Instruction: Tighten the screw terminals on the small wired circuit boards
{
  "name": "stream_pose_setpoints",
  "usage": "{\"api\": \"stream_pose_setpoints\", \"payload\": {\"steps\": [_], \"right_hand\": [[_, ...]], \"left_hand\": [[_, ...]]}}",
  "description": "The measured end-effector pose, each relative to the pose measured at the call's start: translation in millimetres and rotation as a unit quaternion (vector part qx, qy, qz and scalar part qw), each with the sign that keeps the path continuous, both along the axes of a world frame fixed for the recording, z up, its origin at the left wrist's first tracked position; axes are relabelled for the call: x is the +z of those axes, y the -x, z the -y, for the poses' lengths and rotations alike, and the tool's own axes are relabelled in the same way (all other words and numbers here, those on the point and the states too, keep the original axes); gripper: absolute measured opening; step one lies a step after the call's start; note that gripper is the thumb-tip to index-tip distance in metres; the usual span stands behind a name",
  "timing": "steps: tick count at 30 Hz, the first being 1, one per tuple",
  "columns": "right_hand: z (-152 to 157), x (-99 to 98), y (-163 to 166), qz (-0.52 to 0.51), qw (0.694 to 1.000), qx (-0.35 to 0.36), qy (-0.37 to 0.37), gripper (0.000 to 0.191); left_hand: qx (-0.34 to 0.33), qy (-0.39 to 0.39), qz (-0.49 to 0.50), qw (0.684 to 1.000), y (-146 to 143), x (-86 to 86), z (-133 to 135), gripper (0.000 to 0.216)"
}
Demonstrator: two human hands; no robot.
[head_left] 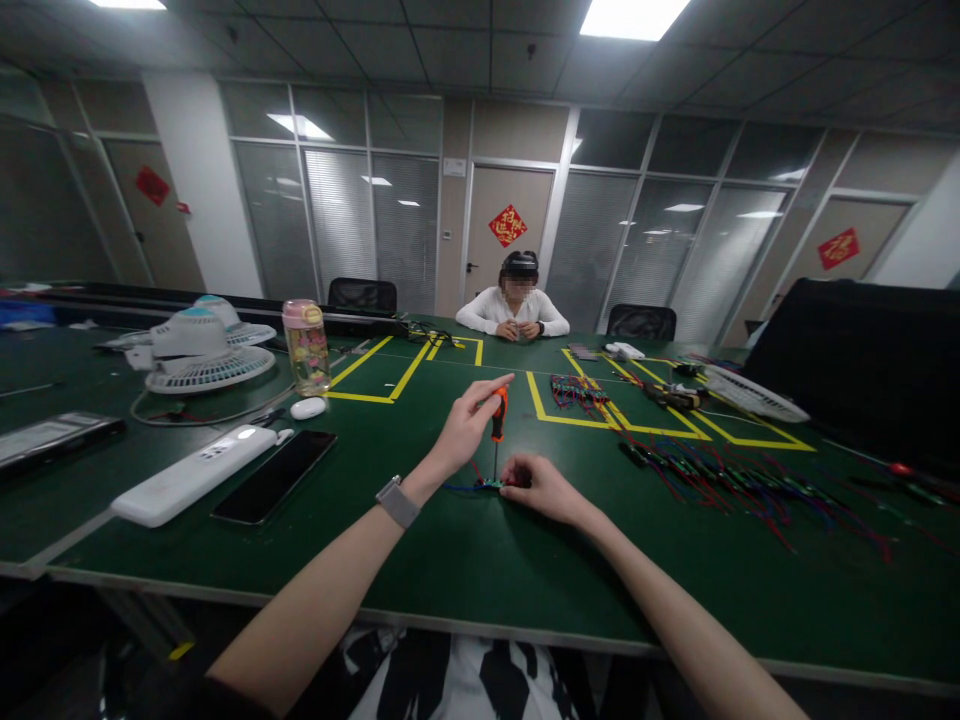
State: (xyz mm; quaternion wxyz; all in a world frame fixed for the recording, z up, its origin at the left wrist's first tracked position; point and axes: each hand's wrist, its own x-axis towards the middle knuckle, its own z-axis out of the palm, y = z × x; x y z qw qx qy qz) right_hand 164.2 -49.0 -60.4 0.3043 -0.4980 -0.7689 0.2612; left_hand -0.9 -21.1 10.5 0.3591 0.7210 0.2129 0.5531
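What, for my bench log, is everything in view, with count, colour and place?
Screwdriver: one, orange and black, upright at centre.
Small board: one, green, beneath the screwdriver.
Wired boards: many, green with red wires, right.
Phone: one, black, left.
Long box: one, white, beside the phone.
Oval case: one, white, beyond the phone.
Bottle: one, clear with pink lid, left.
Fans: two, white, far left.
Table: one, green, below.
Tape outlines: several, yellow, on the table.
Chairs: two, black, far side.
Co-worker: one, white top, far side.
Signs: three, red, on doors.
Dark panel: one, black, right.
Left hand: one, grey watch on wrist, holding the screwdriver.
Right hand: one, at the small board.
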Motion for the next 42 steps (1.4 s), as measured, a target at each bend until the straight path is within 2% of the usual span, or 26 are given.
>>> {"api": "stream_pose_setpoints", "payload": {"steps": [3,9,15,20,25,30,36,42], "right_hand": [[-0.6,-0.7,0.0,0.004,1.0,0.002,-0.002,0.012],[-1.1,-1.3,0.8,0.004,1.0,0.004,-0.012,0.012],[-0.1,-0.3,0.9,0.005,1.0,0.004,-0.011,0.01],[-0.4,-0.4,1.3,0.006,1.0,0.002,-0.012,0.01],[-0.4,0.0,1.2,0.004,1.0,0.01,-0.01,0.011],[0.0,0.0,0.8,0.005,1.0,0.008,-0.01,0.012],[-2.4,-4.2,-1.4,0.008,1.0,0.016,-0.021,0.013],[-3.7,-6.1,-1.2,0.003,1.0,0.015,-0.018,0.012]], "left_hand": [[-0.033,0.023,0.009,0.999,-0.6,0.9,1.6,0.035],[0.02,-0.011,-0.011,1.0,0.6,-0.9,1.0,0.032],[-0.043,0.032,-0.001,0.999,0.2,1.8,2.9,0.035],[0.022,-0.003,-0.008,1.0,0.6,0.9,2.5,0.031],[-0.024,0.007,-0.003,1.0,0.7,2.2,3.3,0.033],[0.029,-0.008,0.001,1.0,0.5,-1.6,0.4,0.032],[-0.015,0.004,0.005,1.0,-0.5,-2.0,-0.9,0.033],[0.019,-0.009,0.002,1.0,0.1,0.1,1.8,0.031]]}}
